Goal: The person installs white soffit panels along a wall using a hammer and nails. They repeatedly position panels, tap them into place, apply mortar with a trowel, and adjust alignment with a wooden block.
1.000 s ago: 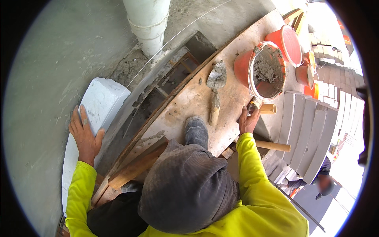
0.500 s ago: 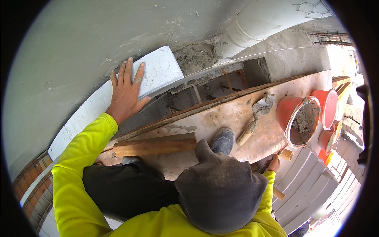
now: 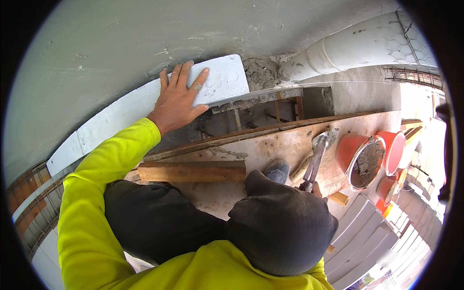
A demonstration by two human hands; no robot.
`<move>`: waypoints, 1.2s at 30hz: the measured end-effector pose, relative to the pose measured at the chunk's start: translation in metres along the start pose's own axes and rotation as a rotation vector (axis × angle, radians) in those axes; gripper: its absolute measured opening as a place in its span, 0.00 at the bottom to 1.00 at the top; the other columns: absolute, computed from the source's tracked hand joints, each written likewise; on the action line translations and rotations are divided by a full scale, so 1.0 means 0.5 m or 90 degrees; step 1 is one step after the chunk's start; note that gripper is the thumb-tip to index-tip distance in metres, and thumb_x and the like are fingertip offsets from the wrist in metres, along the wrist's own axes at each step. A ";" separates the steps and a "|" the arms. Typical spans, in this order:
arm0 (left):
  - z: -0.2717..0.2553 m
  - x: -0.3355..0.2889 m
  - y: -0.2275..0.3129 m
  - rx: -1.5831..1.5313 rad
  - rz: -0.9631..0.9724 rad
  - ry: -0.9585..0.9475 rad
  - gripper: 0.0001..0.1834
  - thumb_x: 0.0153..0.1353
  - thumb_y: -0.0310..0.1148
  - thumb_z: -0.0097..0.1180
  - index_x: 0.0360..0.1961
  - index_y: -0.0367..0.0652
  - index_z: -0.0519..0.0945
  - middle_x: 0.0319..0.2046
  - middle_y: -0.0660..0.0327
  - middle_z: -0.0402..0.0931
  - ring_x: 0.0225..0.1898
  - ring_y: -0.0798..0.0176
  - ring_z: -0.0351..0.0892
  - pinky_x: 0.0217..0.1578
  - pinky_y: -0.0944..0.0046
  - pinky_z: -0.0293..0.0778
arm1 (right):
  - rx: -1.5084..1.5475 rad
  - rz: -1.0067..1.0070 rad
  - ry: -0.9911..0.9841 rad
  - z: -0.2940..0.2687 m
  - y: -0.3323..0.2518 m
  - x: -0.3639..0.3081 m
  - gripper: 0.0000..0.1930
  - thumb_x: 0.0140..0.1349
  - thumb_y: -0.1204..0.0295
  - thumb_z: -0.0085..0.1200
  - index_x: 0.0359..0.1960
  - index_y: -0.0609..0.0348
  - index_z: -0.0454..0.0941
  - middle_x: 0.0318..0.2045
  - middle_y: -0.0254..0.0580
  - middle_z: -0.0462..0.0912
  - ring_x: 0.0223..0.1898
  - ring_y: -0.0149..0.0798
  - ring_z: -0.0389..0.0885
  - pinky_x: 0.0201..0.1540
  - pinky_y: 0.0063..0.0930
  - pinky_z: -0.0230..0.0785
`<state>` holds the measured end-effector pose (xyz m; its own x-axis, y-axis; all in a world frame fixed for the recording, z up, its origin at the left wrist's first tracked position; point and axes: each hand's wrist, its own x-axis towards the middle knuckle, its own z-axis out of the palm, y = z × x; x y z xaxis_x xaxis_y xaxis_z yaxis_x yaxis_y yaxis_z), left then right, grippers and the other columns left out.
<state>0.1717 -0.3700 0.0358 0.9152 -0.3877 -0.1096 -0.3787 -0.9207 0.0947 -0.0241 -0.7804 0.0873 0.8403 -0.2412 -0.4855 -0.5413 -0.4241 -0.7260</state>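
My left hand (image 3: 180, 96) lies with fingers spread on a pale, light-grey building block (image 3: 222, 79). This block is at the right end of a row set against the grey wall. Beside my knee, my right hand (image 3: 316, 190) is mostly hidden and closed on a long, narrow, dark tool (image 3: 315, 162). The tool points up and away over the board, and its exact kind cannot be made out. Just behind it, a trowel (image 3: 302, 169) with a wooden handle and mortar on its blade lies on the board.
A mortar-smeared board (image 3: 270, 145) borders a trench with timber braces. A wood offcut (image 3: 193, 171) lies near my knee. To the right stand a red bucket of mortar (image 3: 365, 164), another red bucket (image 3: 394, 150) and stacked planks (image 3: 360, 222). A thin string runs past a white pipe (image 3: 333, 53).
My right hand has come up and inward from beside the planks, bringing the long dark tool into sight above the trowel. My left hand stays on the block while the view shifts.
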 end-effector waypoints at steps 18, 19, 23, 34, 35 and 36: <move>0.010 -0.001 -0.010 -0.008 0.003 -0.006 0.49 0.61 0.57 0.61 0.78 0.53 0.53 0.74 0.40 0.48 0.75 0.35 0.49 0.72 0.31 0.41 | -0.276 -0.381 -0.278 0.121 -0.318 0.275 0.14 0.70 0.66 0.58 0.42 0.63 0.67 0.19 0.60 0.75 0.25 0.68 0.77 0.25 0.51 0.67; 0.009 0.000 -0.009 -0.009 0.005 -0.003 0.50 0.61 0.57 0.61 0.78 0.53 0.53 0.75 0.40 0.47 0.75 0.35 0.49 0.72 0.31 0.41 | -0.232 -0.463 -0.246 0.120 -0.312 0.274 0.14 0.70 0.66 0.58 0.42 0.63 0.68 0.18 0.59 0.75 0.24 0.68 0.77 0.24 0.50 0.67; 0.005 -0.002 -0.009 -0.006 0.001 -0.005 0.51 0.61 0.57 0.61 0.79 0.54 0.51 0.76 0.41 0.46 0.76 0.36 0.47 0.73 0.32 0.39 | -0.255 -0.505 -0.230 0.128 -0.286 0.286 0.13 0.71 0.67 0.57 0.41 0.63 0.69 0.17 0.57 0.73 0.20 0.64 0.74 0.22 0.45 0.66; 0.026 -0.096 -0.101 -0.105 -0.072 0.128 0.39 0.66 0.43 0.52 0.77 0.51 0.57 0.76 0.53 0.54 0.77 0.48 0.49 0.76 0.39 0.37 | 0.079 -0.242 -0.271 0.089 -0.138 0.197 0.13 0.73 0.64 0.53 0.44 0.63 0.72 0.22 0.33 0.76 0.20 0.24 0.72 0.24 0.20 0.65; 0.028 -0.122 -0.126 -0.097 -0.090 0.161 0.38 0.67 0.43 0.51 0.77 0.51 0.58 0.75 0.52 0.56 0.77 0.47 0.50 0.76 0.40 0.38 | 0.087 -0.248 -0.261 0.087 -0.129 0.187 0.13 0.72 0.65 0.54 0.44 0.63 0.72 0.22 0.33 0.76 0.20 0.24 0.72 0.24 0.21 0.65; 0.030 -0.152 -0.151 -0.094 -0.143 0.164 0.36 0.68 0.42 0.50 0.76 0.50 0.59 0.74 0.52 0.57 0.76 0.47 0.51 0.76 0.40 0.38 | 0.094 -0.239 -0.247 0.086 -0.122 0.178 0.13 0.72 0.65 0.56 0.45 0.64 0.72 0.22 0.33 0.77 0.20 0.24 0.73 0.24 0.21 0.65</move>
<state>0.1288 -0.2719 0.0221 0.9850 -0.1346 0.1075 -0.1572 -0.9578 0.2408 0.0823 -0.7386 0.0673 0.9186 0.2537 -0.3031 -0.2284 -0.2852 -0.9309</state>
